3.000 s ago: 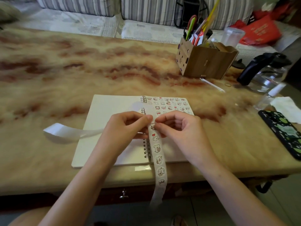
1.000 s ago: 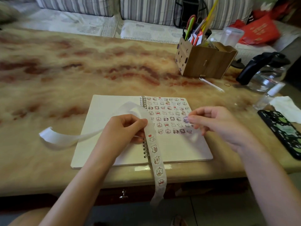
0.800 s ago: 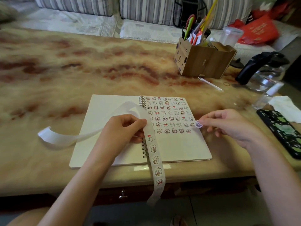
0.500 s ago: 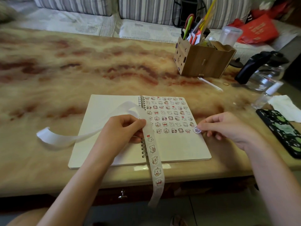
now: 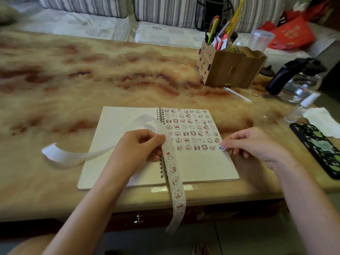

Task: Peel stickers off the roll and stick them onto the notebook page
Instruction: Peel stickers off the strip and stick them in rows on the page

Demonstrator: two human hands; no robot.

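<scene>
An open spiral notebook [image 5: 202, 166] lies at the table's front edge, and rows of small cartoon stickers fill the upper half of its right page. My left hand [image 5: 136, 150] pinches the sticker strip [image 5: 175, 183] over the spiral; the strip hangs down past the table edge. Its empty backing [image 5: 60, 155] curls away to the left. My right hand [image 5: 253, 146] pinches one small sticker [image 5: 222, 147] at the right end of the lowest row, touching or just above the page.
A wooden pen holder [image 5: 230, 69] with scissors and pens stands at the back right. Right of it are a glass kettle [image 5: 298, 80], a small bottle [image 5: 301, 109], a tissue [image 5: 322, 120] and a patterned phone [image 5: 320, 148]. A striped sofa [image 5: 165, 11] runs behind the table.
My right hand peeled a sticker off the strip, carried it right and lowered it to the end of the bottom sticker row. My left hand kept its hold on the strip.
</scene>
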